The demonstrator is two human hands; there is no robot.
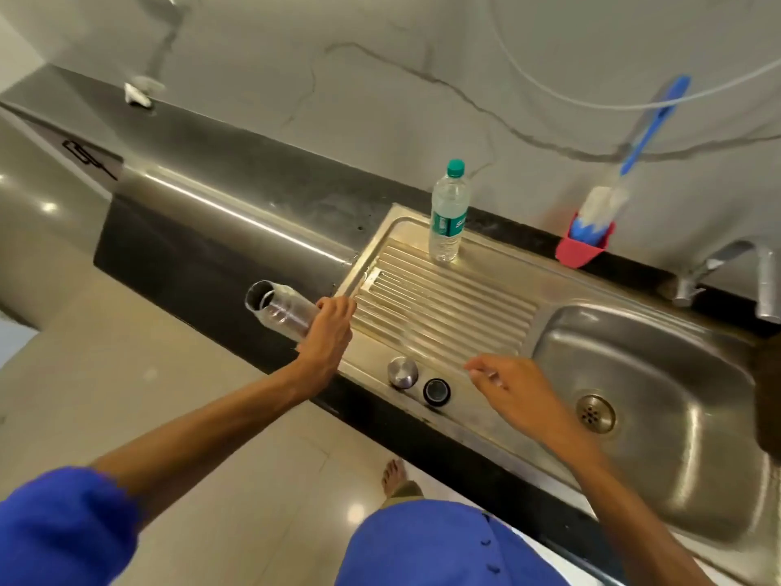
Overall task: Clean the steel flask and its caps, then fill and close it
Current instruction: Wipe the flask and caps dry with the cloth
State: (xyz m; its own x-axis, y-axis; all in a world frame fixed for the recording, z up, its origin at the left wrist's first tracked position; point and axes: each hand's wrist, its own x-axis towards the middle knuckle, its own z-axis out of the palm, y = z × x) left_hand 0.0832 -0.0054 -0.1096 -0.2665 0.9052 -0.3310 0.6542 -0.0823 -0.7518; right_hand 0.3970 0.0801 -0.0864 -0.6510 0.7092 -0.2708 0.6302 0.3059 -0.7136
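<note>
A brush (pixel 608 200) stands in a red holder (pixel 581 249) at two o'clock, a tap (pixel 735 272) at three, a white rag (pixel 139 93) at eleven.

The steel flask (pixel 282 310) is uncapped and lies almost horizontal above the counter edge, its open mouth pointing left. A steel cap (pixel 402 371) and a black-rimmed cap (pixel 436 391), probably hollow side up, stand near each other on the drainboard's front edge.
</note>
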